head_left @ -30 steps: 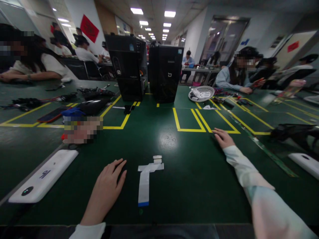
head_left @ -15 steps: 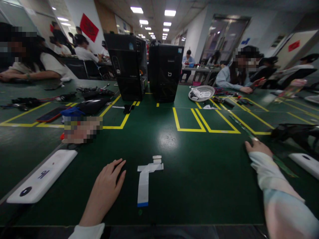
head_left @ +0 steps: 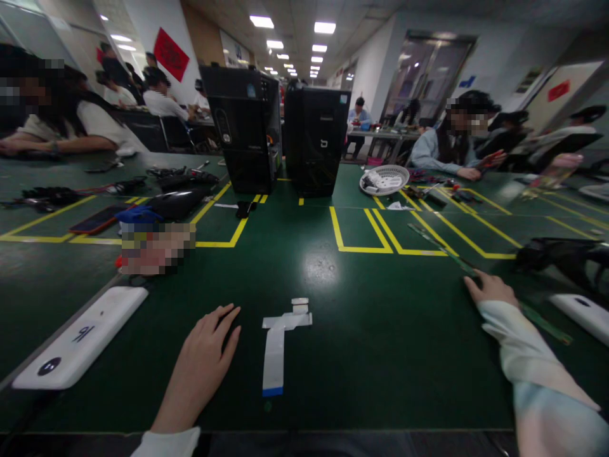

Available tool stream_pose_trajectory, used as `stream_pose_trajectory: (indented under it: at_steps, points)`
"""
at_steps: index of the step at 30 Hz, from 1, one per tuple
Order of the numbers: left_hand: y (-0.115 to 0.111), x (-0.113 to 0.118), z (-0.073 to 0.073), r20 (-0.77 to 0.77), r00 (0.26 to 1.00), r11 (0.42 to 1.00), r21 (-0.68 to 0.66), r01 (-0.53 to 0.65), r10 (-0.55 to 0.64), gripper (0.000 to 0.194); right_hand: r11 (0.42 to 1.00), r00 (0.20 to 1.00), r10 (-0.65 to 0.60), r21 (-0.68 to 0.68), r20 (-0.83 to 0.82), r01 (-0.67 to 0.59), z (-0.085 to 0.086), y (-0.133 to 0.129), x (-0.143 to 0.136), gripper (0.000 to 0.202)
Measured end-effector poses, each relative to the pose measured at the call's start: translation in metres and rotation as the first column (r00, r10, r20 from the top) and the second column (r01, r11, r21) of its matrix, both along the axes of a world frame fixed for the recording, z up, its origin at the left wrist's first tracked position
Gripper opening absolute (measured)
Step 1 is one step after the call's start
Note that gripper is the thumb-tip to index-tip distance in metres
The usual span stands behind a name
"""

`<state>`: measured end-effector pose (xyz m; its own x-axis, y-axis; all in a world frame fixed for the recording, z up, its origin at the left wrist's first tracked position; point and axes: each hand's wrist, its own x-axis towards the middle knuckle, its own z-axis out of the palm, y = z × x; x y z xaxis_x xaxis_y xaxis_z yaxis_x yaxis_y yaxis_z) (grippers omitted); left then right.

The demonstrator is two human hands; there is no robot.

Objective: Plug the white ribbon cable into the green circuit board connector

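Observation:
A white flat ribbon cable [head_left: 273, 358] with a blue end lies on the green table in front of me. Its upper part bends into a crosspiece, and a small connector sits at the top. Just left of the cable, my left hand [head_left: 204, 349] rests flat and open, not touching it. Off to the right, my right hand [head_left: 492, 289] is closed over the middle of a long, narrow green circuit board strip [head_left: 545, 322]. The strip sticks out on both sides of the hand, slanting from far left to near right; the fingers hide its middle.
White power banks [head_left: 80, 336] lie at both sides. Two black computer towers [head_left: 311, 139] stand at the back, beside a white basket [head_left: 384, 180]. Yellow tape [head_left: 366, 249] marks boxes on the table. Cables and tools lie at far left and right; people sit beyond.
My right hand has shifted slightly left, and the circuit board strip has swung with it, its far end further left. My left hand and the ribbon cable stay put.

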<state>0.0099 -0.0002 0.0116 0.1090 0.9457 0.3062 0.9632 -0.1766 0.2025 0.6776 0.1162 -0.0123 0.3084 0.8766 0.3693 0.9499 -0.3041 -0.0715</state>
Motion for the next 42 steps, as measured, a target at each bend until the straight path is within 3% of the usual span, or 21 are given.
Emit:
stream_pose_trajectory:
  at_steps: [4, 12, 16, 25, 37, 42]
  points:
    - [-0.001, 0.0, 0.0, -0.008, 1.0, 1.0, -0.011, -0.009, 0.009, 0.05, 0.999, 0.996, 0.014, -0.044, -0.091, -0.018, 0.011, -0.013, -0.016, 0.044]
    - [-0.001, -0.003, -0.002, -0.028, 1.0, 1.0, -0.015, -0.011, 0.01, 0.051, 0.958, 0.936, 0.265, -0.046, -0.233, -0.283, 0.025, -0.041, -0.054, 0.036]
    - [0.001, -0.003, -0.003, -0.03, 1.0, 1.0, -0.015, -0.005, 0.005, 0.051, 0.91, 0.876, 0.398, -0.004, -0.272, -0.414, 0.025, -0.043, -0.073, 0.035]
    - [0.0, -0.003, -0.001, -0.014, 1.0, 1.0, -0.015, 0.001, -0.001, 0.051, 0.766, 0.748, 0.64, 0.075, -0.175, -0.638, 0.017, -0.032, -0.118, 0.042]
    - [0.0, 0.0, 0.0, -0.023, 1.0, 1.0, -0.015, -0.007, 0.007, 0.05, 0.511, 0.495, 0.858, 0.123, -0.137, -0.851, 0.012, -0.009, -0.247, 0.041]
    - [0.0, -0.002, -0.001, -0.025, 1.0, 1.0, -0.023, -0.008, 0.007, 0.05, 0.446, 0.433, 0.893, 0.11, -0.12, -0.888, 0.01, -0.007, -0.301, 0.043]
